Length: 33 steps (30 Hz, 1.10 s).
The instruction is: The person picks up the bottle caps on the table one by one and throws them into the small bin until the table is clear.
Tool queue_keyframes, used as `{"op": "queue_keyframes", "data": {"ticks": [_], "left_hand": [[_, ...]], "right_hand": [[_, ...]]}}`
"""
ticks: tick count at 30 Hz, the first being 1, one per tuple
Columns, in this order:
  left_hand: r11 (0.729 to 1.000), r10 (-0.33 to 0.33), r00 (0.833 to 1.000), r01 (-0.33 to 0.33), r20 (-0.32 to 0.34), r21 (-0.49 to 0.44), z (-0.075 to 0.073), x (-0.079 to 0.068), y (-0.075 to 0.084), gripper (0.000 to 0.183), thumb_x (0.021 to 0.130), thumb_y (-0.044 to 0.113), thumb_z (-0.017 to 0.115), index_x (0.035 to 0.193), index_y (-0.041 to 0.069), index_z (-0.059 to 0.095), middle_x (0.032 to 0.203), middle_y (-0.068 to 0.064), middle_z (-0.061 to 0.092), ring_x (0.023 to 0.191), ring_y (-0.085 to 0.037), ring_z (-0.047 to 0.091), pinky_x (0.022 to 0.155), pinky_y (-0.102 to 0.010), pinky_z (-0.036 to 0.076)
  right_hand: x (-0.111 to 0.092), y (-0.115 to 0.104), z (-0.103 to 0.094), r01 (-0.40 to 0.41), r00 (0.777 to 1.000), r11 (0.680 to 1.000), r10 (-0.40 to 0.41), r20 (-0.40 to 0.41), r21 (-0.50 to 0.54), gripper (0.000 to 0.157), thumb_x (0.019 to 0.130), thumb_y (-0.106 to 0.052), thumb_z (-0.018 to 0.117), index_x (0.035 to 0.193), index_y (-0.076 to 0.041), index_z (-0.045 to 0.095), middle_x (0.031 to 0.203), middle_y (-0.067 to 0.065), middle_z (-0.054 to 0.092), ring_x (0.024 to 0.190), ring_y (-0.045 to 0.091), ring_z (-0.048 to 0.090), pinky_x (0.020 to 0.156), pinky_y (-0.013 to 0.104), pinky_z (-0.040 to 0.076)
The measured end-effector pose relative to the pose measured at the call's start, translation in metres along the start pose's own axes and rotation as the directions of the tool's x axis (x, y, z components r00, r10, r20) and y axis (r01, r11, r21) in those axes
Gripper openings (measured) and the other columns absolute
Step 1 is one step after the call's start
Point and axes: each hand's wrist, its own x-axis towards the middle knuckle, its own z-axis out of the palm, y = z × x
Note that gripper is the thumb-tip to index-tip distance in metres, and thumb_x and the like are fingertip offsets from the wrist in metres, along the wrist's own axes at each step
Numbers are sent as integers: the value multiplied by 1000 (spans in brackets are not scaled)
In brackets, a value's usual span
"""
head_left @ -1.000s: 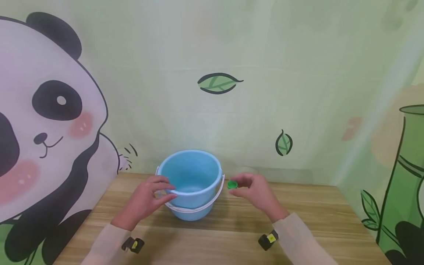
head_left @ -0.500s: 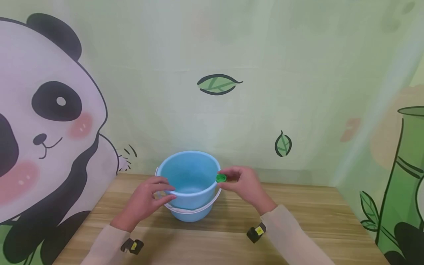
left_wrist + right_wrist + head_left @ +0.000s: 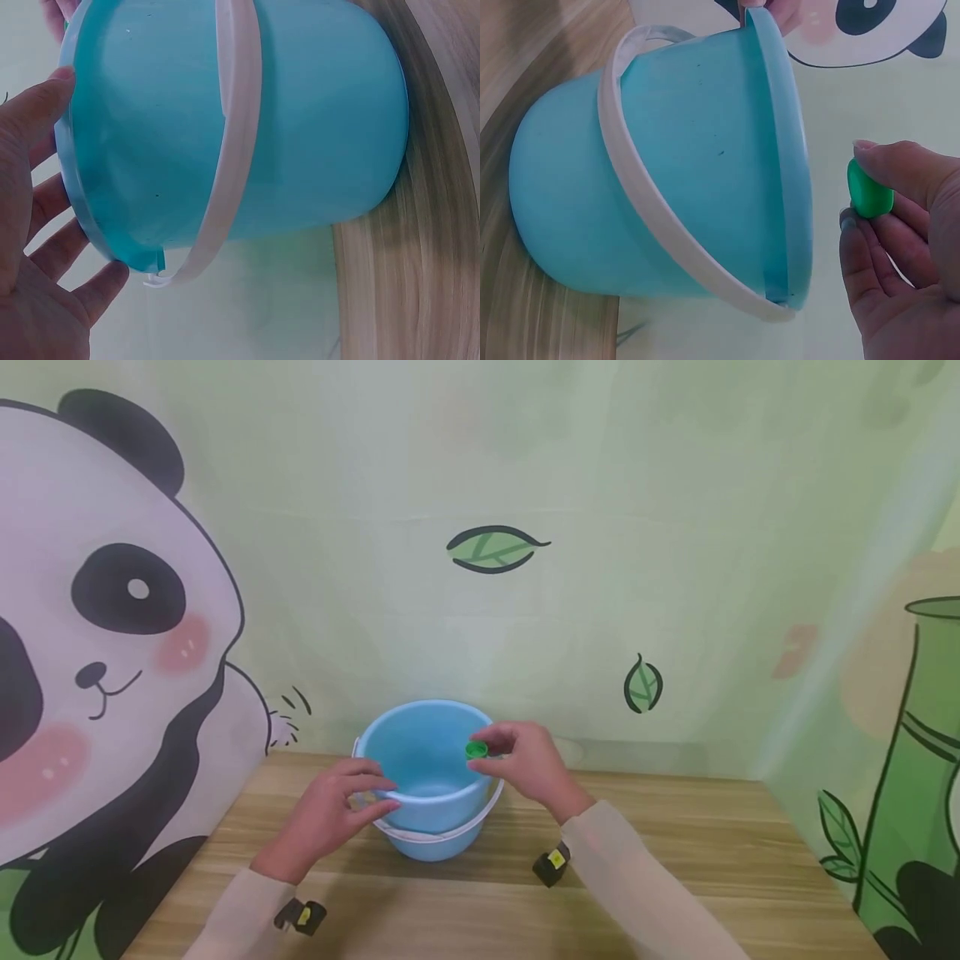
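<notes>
A light blue plastic bucket (image 3: 433, 817) stands upright, its white handle (image 3: 654, 206) hanging down against the front. My left hand (image 3: 318, 818) holds the bucket's near left rim, thumb outside and fingertips over the edge, as the left wrist view shows. Between the thumb and fingers of my right hand (image 3: 531, 762) is a small green cap-like piece (image 3: 870, 191), round and hollow, its opening facing up in the head view. That hand is above the bucket's right rim, and the green piece overlaps the mouth. The part of the bucket's interior that shows holds nothing.
The bucket rests on a wood-grain table (image 3: 675, 835), near its back edge. Behind the table hangs a pale green backdrop (image 3: 375, 610) printed with a panda, leaves and bamboo. Small black devices with yellow labels sit at both wrists.
My right hand has moved left and slightly up with the green cap-like piece, from beside the bucket to over its right rim. The left hand and bucket have stayed in place.
</notes>
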Motion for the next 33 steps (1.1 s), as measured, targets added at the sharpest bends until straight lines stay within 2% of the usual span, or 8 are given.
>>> {"op": "queue_keyframes", "data": {"ticks": [6,13,33], "left_hand": [[1000,-13,1000,13,5,-5,0,-1,-1,26,84,32,85,107,21,80,116,1,71,113,-24,64,93,-47,62],[1000,5,1000,-5,-10,15,0,-3,-2,24,83,32,86,105,22,81,115,1,71,113,-23,64,94,-47,61],[1000,19,1000,-19,-17,9,-1,-3,-1,25,83,30,87,105,20,81,116,0,71,114,-24,64,94,-47,61]], "right_hand": [[8,-1,6,-9,1000,1000,9,-7,-29,35,84,-19,87,116,-10,76,109,3,78,99,18,73,87,31,62],[15,-4,12,-25,1000,999,25,-6,-28,36,83,-16,87,117,-9,76,110,5,78,99,19,74,89,32,62],[19,-2,18,-17,1000,999,17,-5,-41,35,83,-15,87,115,-8,76,109,6,78,99,20,74,90,33,62]]}}
